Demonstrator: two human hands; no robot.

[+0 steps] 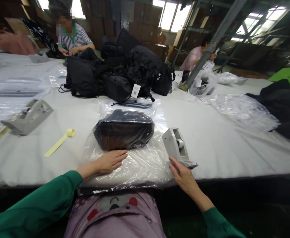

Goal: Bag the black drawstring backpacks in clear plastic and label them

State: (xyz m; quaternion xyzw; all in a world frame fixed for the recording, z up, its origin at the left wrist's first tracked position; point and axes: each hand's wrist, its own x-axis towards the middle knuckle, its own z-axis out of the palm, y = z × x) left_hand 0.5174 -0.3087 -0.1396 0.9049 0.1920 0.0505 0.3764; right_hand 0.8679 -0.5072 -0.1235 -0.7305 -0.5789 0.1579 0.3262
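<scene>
A dark bag (125, 129) lies inside a clear plastic bag (140, 165) on the table in front of me. My left hand (112, 161) rests flat on the plastic, fingers stretched out, just below the dark bag. Beside the plastic's right edge stands a grey tape dispenser (169, 143), its front end toward me. My right hand (183, 175) is at the dispenser's near left side, with thumb and forefinger apart. I cannot tell whether its fingertips touch the dispenser or the plastic. Nothing shows in its grasp.
Behind the wrapped bag is a heap of black bags (135, 66), one with a white tag (135, 90). A second tape dispenser (32, 115) and a yellow strip (60, 143) lie left. Loose plastic bags (246, 110) lie right. Two people work across the table (199, 138).
</scene>
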